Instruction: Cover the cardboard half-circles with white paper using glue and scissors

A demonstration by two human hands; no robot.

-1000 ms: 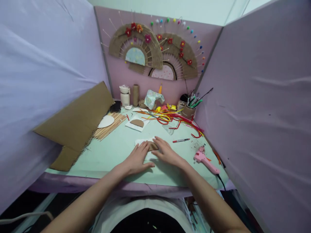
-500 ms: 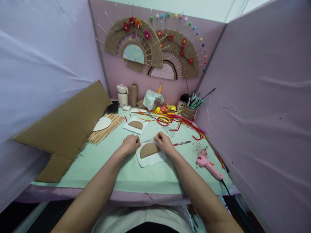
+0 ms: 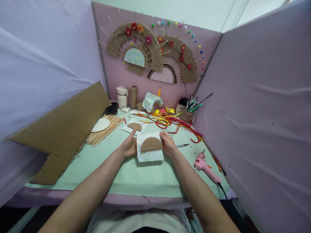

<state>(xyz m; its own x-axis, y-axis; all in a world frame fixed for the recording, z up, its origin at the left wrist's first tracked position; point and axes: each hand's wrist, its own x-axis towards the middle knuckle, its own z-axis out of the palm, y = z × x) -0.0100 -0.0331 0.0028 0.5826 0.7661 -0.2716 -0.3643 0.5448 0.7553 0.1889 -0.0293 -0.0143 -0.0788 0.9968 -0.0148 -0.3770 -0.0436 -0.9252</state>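
A pale patterned fabric piece (image 3: 150, 157) with a brown half-round of cardboard (image 3: 152, 144) on it is raised off the table, tilted toward me. My right hand (image 3: 168, 143) pinches its right edge, thumb in front. At the left edge my left hand (image 3: 130, 145) holds it with the thumb pointing up; its fingertips are partly hidden behind the fabric. Just beyond lies a second cardboard half-round (image 3: 135, 126) on a white piece. A pen (image 3: 182, 145) rests to the right of my right hand.
A pink glue gun (image 3: 206, 166) lies at right, its cord over the table edge. Pipe cleaners (image 3: 165, 120) spread across the back. Thin sticks (image 3: 104, 132) and a large cardboard sheet (image 3: 65, 126) are at left. A can of tools (image 3: 187, 116) stands back right.
Both hands have lifted the fabric with its cardboard half-round off the table and tilted it up. The left hand has turned thumb-up at the left edge. The view has shifted slightly.
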